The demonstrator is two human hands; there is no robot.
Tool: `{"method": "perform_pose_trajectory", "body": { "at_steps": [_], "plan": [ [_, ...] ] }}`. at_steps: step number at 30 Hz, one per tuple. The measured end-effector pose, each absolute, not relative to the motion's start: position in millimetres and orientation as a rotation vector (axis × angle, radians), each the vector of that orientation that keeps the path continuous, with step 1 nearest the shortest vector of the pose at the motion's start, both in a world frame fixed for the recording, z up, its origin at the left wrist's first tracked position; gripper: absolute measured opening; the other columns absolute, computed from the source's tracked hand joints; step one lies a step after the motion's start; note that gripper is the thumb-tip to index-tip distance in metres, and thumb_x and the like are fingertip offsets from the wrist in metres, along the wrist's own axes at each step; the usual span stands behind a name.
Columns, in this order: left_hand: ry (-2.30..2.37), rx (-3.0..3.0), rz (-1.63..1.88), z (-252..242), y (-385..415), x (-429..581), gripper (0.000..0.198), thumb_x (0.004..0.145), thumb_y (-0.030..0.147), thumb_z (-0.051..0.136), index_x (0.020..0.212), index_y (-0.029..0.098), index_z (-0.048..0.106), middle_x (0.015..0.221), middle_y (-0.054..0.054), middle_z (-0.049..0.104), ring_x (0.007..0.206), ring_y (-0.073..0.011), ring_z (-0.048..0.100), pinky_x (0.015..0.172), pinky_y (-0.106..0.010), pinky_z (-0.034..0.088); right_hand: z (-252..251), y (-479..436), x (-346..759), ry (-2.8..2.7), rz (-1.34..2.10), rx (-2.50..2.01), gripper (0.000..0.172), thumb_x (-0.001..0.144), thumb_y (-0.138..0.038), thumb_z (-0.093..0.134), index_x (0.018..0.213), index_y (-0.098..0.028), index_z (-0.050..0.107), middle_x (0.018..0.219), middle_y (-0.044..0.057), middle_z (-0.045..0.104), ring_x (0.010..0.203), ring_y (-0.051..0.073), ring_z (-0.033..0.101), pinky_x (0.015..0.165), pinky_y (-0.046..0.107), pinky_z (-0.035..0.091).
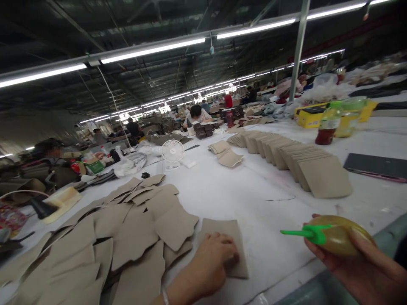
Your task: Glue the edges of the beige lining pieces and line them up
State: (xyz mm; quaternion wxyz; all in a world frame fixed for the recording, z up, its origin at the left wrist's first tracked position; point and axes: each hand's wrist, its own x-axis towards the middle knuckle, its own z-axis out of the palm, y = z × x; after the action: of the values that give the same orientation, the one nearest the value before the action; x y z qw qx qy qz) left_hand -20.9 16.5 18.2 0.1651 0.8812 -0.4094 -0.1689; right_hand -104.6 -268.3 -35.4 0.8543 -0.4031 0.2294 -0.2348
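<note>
My left hand rests on a flat taupe fabric piece at the table's near side. Its fingers are bent together against the piece, and the fingertips are partly hidden. Wrapped in my right hand is a squeeze glue bottle with amber contents. Its green nozzle points left, above the table and apart from the piece. Left of my left hand lies a loose, overlapping heap of similar taupe pieces.
A fanned row of taupe pieces curves across the right of the white table, beside a small stack. A white fan, drink bottles, a dark flat case and a yellow box stand around. A person sits farther back.
</note>
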Motion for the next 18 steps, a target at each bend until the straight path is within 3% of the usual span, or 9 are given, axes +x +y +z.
{"method": "perform_pose_trajectory", "body": {
  "at_steps": [3,5,8,12,18],
  "plan": [
    [-0.897,2.615,-0.433,20.8,7.8,-22.0,0.027,0.082,0.021,0.045,0.103,0.021,0.062,0.11,-0.005,0.061,0.103,-0.0211,0.054,0.092,-0.033,0.043,-28.9,-262.2,-109.1,0.487,-0.476,-0.89,0.04,0.066,-0.05,0.078,0.099,-0.028,0.073,0.117,0.014,0.064,0.113,0.041,0.055,0.075,0.037,0.059],
    [-0.747,2.738,-0.397,19.5,-2.2,-26.8,0.036,0.079,0.029,0.051,0.111,0.016,0.057,0.111,-0.011,0.057,0.103,-0.0261,0.054,0.09,-0.037,0.046,-25.3,-255.1,-110.5,0.484,-0.493,-0.949,0.044,0.061,-0.051,0.081,0.097,-0.028,0.073,0.112,0.013,0.067,0.109,0.04,0.058,0.076,0.035,0.058],
    [-0.665,2.844,-0.424,17.9,-17.2,-32.4,0.04,0.073,0.024,0.054,0.111,0.011,0.055,0.113,-0.016,0.054,0.104,-0.0295,0.053,0.089,-0.04,0.046,-23.4,-248.5,-110.4,0.432,-0.469,-1.03,0.047,0.06,-0.053,0.081,0.1,-0.028,0.072,0.105,0.011,0.069,0.097,0.035,0.065,0.078,0.034,0.057],
    [-0.628,2.896,-0.485,20.9,-32.7,-30.2,0.044,0.069,0.019,0.057,0.111,0.01,0.054,0.112,-0.018,0.055,0.1,-0.0308,0.055,0.086,-0.041,0.048,-24.7,-249.3,-110.0,0.414,-0.508,-1.116,0.05,0.064,-0.05,0.081,0.106,-0.028,0.068,0.106,0.01,0.068,0.098,0.033,0.064,0.08,0.032,0.056],
    [-0.676,2.986,-0.477,21.8,-44.5,-27.1,0.042,0.072,0.01,0.055,0.114,0.009,0.054,0.112,-0.02,0.056,0.102,-0.0308,0.056,0.086,-0.041,0.047,-20.3,-244.5,-106.7,0.358,-0.592,-1.313,0.055,0.065,-0.05,0.081,0.112,-0.029,0.061,0.097,0.005,0.067,0.086,0.025,0.064,0.069,0.024,0.056]
  ]
}}
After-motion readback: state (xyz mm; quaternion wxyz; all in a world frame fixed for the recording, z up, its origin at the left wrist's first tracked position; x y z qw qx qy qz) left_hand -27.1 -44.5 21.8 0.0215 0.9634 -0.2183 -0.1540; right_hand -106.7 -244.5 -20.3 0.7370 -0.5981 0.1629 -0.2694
